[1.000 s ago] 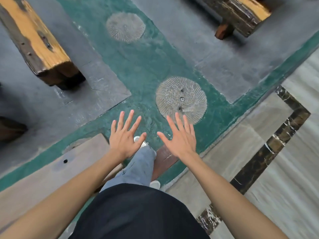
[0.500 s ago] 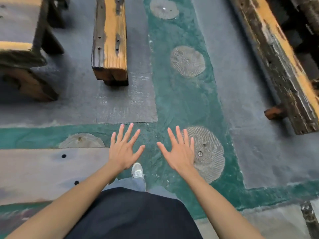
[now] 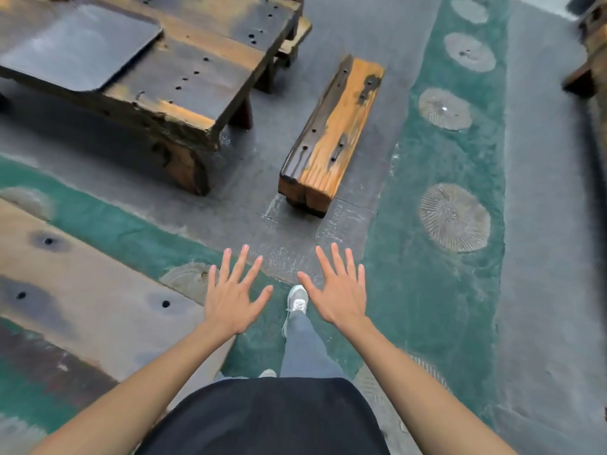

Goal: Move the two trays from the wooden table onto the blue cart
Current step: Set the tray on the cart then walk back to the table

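Note:
A dark grey flat tray (image 3: pixel 75 44) with rounded corners lies on the rough wooden table (image 3: pixel 203 77) at the top left. Only one tray shows; no blue cart is in view. My left hand (image 3: pixel 231 295) and my right hand (image 3: pixel 338 292) hover palm down in front of me over the floor, fingers spread, holding nothing. Both hands are well short of the table and tray.
A wooden bench (image 3: pixel 331 133) stands on the grey floor between me and the table's right end. A green strip with round patterned discs (image 3: pixel 455 216) runs along the right. A pale wooden plank surface (image 3: pixel 82 290) lies at the left. Another wooden piece (image 3: pixel 588 60) sits at the far right edge.
The view has swung left as I walk: the table with its tray has come into sight at top left and the bench is nearer the centre. Both hands stay open and spread.

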